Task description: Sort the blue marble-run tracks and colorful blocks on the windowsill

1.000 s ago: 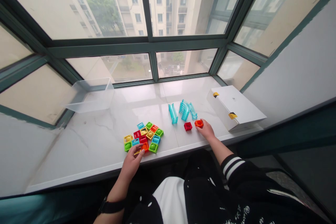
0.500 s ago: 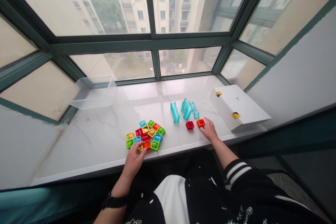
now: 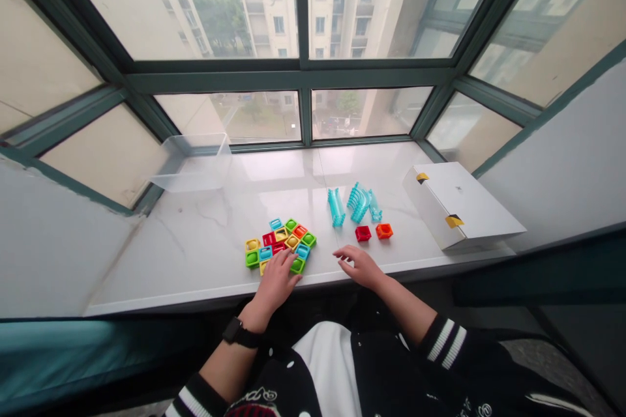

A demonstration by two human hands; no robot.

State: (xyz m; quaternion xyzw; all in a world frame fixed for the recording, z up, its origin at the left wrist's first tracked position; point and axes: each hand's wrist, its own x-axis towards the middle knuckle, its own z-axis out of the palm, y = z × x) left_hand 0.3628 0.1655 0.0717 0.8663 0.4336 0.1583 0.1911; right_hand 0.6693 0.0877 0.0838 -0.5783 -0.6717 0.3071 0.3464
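Observation:
My left hand lies over the front of a cluster of coloured toy blocks, its fingers spread and partly hiding some of them. Red, yellow, green and blue square blocks make up this cluster, each with a hollow or rounded top. To the right, my right hand hovers near the sill's front edge with fingers apart and nothing in them. Beyond it sit a red block and an orange block, side by side and apart. Behind these lie clear turquoise track pieces: a straight one, a curved one and a small one.
A clear plastic bin stands at the back left by the window. On the right is a white box with yellow-and-black tabs. The white marble sill ends at a front edge close to my body.
My right hand has let go of the orange block and moved left toward the cluster. My left hand has shifted slightly over the blocks. The whole view has turned a little left.

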